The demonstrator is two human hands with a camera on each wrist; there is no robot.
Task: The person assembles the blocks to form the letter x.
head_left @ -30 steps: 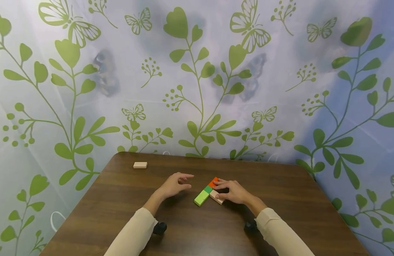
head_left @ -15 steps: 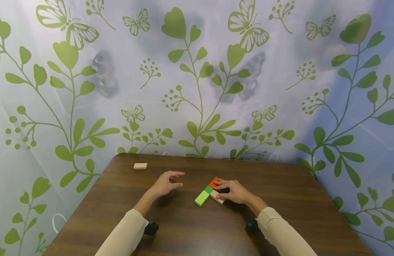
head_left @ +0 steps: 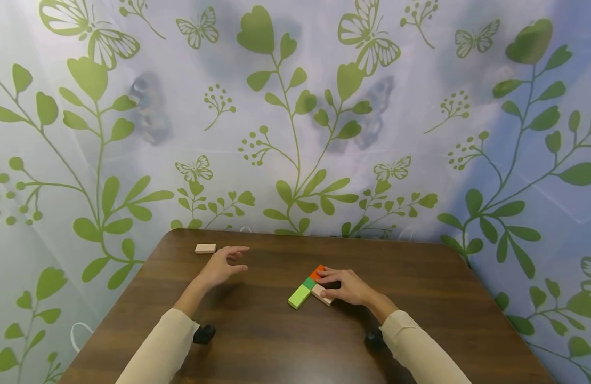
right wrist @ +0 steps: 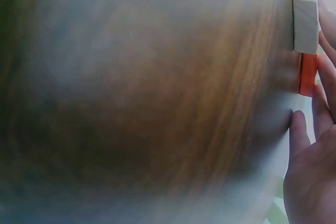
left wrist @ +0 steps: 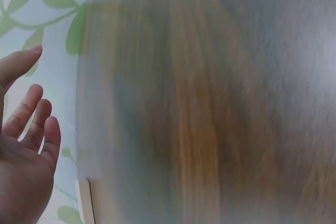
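Note:
In the head view my left hand (head_left: 218, 271) is over the table's left half, fingers loosely extended and holding nothing. Just beyond it at the far left lies a plain wooden block (head_left: 205, 248), whose edge also shows low in the left wrist view. My right hand (head_left: 349, 287) rests at a group of blocks, fingertips on an orange block (head_left: 317, 271) and thumb at a second plain wooden block (head_left: 320, 294). A small dark green block (head_left: 309, 283) sits between the orange block and a light green block (head_left: 299, 296). The second wooden block branches off this row at an angle.
The brown wood-grain table (head_left: 276, 346) ends at a back edge near a hanging cloth (head_left: 305, 133) printed with green leaves and butterflies. A dark device is strapped under each wrist. A thin white loop (head_left: 79, 336) hangs beside the table's left edge.
My left hand has moved left and slightly back, away from the colored blocks and close to the lone wooden block. The right hand has stayed at the block group.

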